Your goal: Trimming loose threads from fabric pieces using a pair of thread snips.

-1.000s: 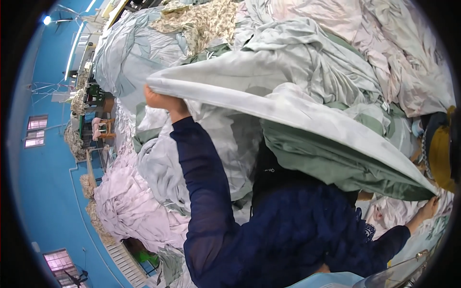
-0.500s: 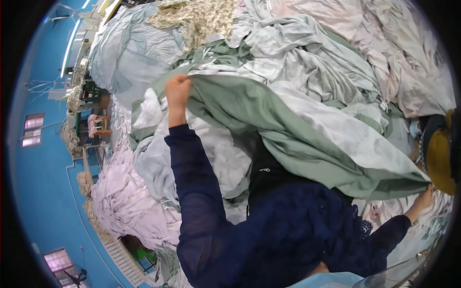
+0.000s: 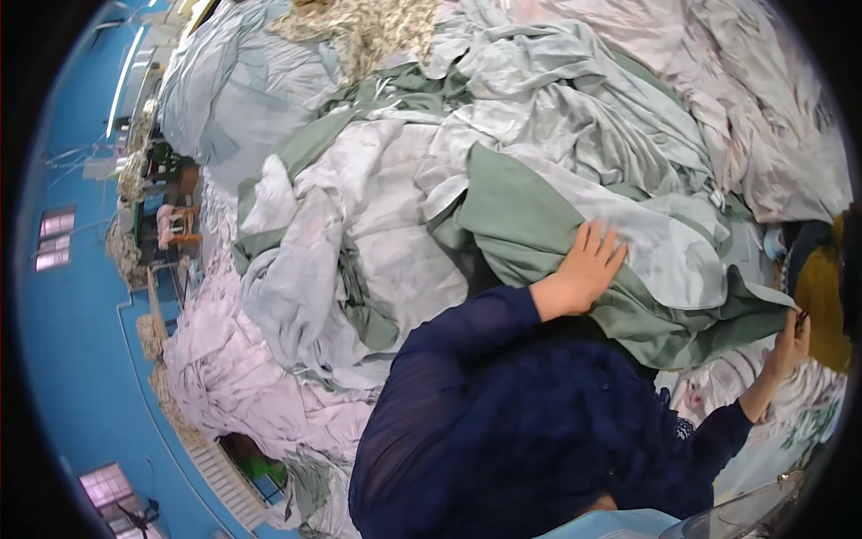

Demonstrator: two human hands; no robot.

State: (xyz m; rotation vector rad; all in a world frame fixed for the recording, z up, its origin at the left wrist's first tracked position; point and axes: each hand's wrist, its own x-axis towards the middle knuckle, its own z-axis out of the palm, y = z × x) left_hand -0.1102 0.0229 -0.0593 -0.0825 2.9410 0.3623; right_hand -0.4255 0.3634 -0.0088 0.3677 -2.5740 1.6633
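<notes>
A length of cloth, green on one face and whitish on the other (image 3: 530, 225), lies bunched across my front. My left hand (image 3: 581, 272) rests flat on its green part, fingers outstretched. At the far right, my right hand (image 3: 788, 346) pinches the end of the same cloth. A small dark thing shows at the right fingertips, too small to name. Behind the cloth, a large heap of whitish fabric with green borders (image 3: 386, 180) spreads out.
Pale blue fabric (image 3: 242, 81) and a patterned cloth (image 3: 377, 36) lie at the far left. Pinkish fabric (image 3: 260, 368) is heaped at the left, more pale fabric (image 3: 763, 117) at the far right. A mustard-coloured thing (image 3: 822, 305) stands beside my right hand.
My left hand has let go of the cloth's upper left edge and moved right and nearer, onto the green part. The cloth's left end has dropped and bunched. My right hand rose slightly.
</notes>
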